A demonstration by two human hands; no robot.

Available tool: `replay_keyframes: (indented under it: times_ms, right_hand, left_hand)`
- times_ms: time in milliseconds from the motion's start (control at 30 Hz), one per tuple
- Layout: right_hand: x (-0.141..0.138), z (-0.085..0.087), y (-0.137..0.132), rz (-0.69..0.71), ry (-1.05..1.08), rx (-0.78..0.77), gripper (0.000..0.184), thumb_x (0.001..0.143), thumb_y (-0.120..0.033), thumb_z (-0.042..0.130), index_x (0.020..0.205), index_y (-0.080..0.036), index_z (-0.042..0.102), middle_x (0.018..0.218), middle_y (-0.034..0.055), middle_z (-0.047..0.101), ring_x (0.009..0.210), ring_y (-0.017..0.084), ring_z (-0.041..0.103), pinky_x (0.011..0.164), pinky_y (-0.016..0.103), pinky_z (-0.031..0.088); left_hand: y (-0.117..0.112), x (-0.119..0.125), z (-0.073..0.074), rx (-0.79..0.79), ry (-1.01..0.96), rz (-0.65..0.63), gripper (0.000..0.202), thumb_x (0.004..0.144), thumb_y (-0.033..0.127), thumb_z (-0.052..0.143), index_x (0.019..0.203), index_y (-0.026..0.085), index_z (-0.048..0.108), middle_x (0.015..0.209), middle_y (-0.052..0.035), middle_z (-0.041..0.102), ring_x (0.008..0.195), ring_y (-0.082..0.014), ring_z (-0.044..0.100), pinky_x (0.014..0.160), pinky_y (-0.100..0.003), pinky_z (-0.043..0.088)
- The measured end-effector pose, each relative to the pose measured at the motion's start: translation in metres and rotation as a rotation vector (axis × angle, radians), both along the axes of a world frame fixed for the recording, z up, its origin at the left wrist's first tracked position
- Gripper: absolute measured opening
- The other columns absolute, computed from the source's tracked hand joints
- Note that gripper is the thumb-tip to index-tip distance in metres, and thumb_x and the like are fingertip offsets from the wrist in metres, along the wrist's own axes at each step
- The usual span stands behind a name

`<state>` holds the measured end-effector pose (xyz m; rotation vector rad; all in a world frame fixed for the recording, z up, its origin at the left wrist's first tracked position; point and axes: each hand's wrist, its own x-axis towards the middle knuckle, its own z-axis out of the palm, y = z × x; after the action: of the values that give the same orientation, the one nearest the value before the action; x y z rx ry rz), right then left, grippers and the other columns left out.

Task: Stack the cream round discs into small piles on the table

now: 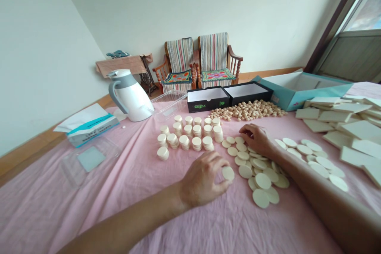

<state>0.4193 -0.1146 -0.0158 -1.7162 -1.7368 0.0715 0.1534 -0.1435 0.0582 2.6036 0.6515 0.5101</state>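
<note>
Between the thumb and fingers of my left hand (205, 180) is a pale round disc (228, 173), held just above the cloth. My right hand (255, 137) reaches over the far side of a loose pile of similar discs (263, 181), palm down with its fingers bent toward the pile; whether they grip a disc is hidden. Several short stacks of discs (197, 143) stand in rows beyond my left hand. Another spread of discs (318, 162) lies right of my right forearm.
Small wooden beads (253, 110) lie heaped before two black boxes (205, 101). A blue box (306, 91) and square boards (354, 123) occupy the right. Leftward are a white jug (131, 97), a tissue pack (92, 129) and clear plastic trays (89, 158) on the pink cloth (143, 198).
</note>
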Motion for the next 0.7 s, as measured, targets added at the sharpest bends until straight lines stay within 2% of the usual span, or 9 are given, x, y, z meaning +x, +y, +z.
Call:
replay_keyframes:
  times_ms: [133,267,467,633,700]
  right_hand:
    - [0.0,0.001,0.0,0.008,-0.007,-0.007,0.012,0.072,-0.021,0.051,0.078,-0.018,0.062,0.071,0.0029,0.063,0.058,0.013,0.054,0.058,0.025,0.042]
    - [0.0,0.0,0.0,0.003,-0.004,0.0,0.012,0.072,-0.021,0.051,0.078,-0.019,0.062,0.071,0.0027,0.063,0.058,0.013,0.054,0.058,0.025,0.042]
    - [0.0,0.001,-0.001,0.003,-0.007,-0.018,0.013,0.073,-0.022,0.051,0.079,-0.018,0.062,0.07,0.0026,0.062,0.059,0.013,0.054,0.058,0.025,0.042]
    - [-0.001,0.002,-0.001,0.003,-0.012,-0.007,0.013,0.073,-0.021,0.051,0.079,-0.018,0.062,0.069,0.0025,0.062,0.059,0.013,0.054,0.058,0.024,0.042]
    - [-0.001,0.002,-0.001,0.004,-0.012,-0.002,0.013,0.072,-0.021,0.051,0.079,-0.018,0.062,0.069,0.0027,0.062,0.059,0.013,0.054,0.058,0.024,0.042]
  left_hand:
    - [0.033,-0.022,0.017,0.109,-0.078,0.224,0.019,0.076,0.022,0.059,0.095,0.02,0.061,0.097,-0.0038,0.057,0.094,-0.0185,0.053,0.084,-0.033,0.045]
    - [0.064,-0.035,0.02,0.218,-0.067,0.372,0.02,0.073,0.025,0.063,0.092,0.022,0.063,0.095,-0.0031,0.058,0.097,-0.0208,0.053,0.086,-0.035,0.044]
    - [0.077,-0.038,0.012,0.222,-0.024,0.363,0.019,0.073,0.026,0.063,0.091,0.022,0.065,0.093,-0.0025,0.059,0.094,-0.0202,0.055,0.084,-0.034,0.045]
    - [0.066,-0.033,0.013,0.219,-0.127,0.327,0.022,0.077,0.023,0.062,0.099,0.022,0.064,0.098,-0.0039,0.06,0.099,-0.0202,0.053,0.088,-0.035,0.044]
    - [0.055,-0.026,0.014,0.193,-0.163,0.259,0.016,0.081,0.022,0.057,0.096,0.019,0.063,0.095,-0.005,0.061,0.095,-0.0188,0.054,0.086,-0.034,0.045]
